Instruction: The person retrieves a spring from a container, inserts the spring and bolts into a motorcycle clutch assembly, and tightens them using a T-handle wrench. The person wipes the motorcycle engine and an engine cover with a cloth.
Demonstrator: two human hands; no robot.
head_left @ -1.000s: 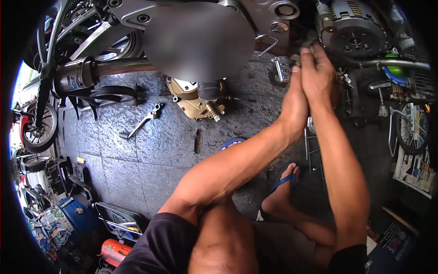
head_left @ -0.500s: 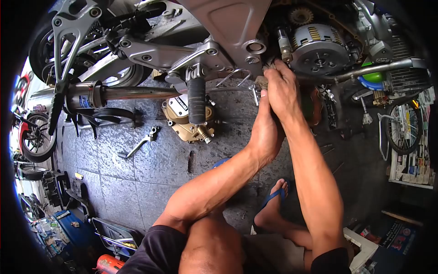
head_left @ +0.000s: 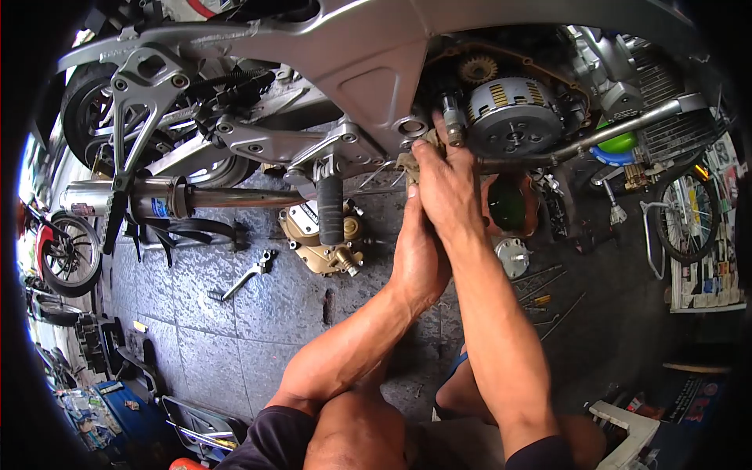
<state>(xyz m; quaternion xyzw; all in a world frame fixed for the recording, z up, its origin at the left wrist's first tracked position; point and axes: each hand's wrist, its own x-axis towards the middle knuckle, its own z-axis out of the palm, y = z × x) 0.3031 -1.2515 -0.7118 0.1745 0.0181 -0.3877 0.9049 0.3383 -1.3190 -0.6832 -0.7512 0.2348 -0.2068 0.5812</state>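
My right hand (head_left: 448, 188) is closed on a dirty greyish-brown rag (head_left: 408, 163), and it reaches up beside a splined shaft (head_left: 454, 131) on the opened motorcycle engine. One of its fingers stretches up behind the shaft. Just below and against it is my left hand (head_left: 419, 254), its thumb pointing up at the rag's lower edge. The other left fingers are hidden behind the right hand. To the right of the shaft sits the round clutch assembly (head_left: 513, 121), with a toothed gear (head_left: 479, 70) above it.
A gold engine cover (head_left: 321, 254) lies on the tiled floor below the footpeg (head_left: 330, 207). Left of it is a kick lever (head_left: 247, 274). An exhaust pipe (head_left: 243, 197) runs across the left. Right of my hands are a tray with dark green liquid (head_left: 509, 207) and several thin tools (head_left: 540, 301).
The view has shifted, so the engine sits lower and farther left. My right hand with the rag is now closer to the shaft, one finger reaching behind it. The left hand stays against it.
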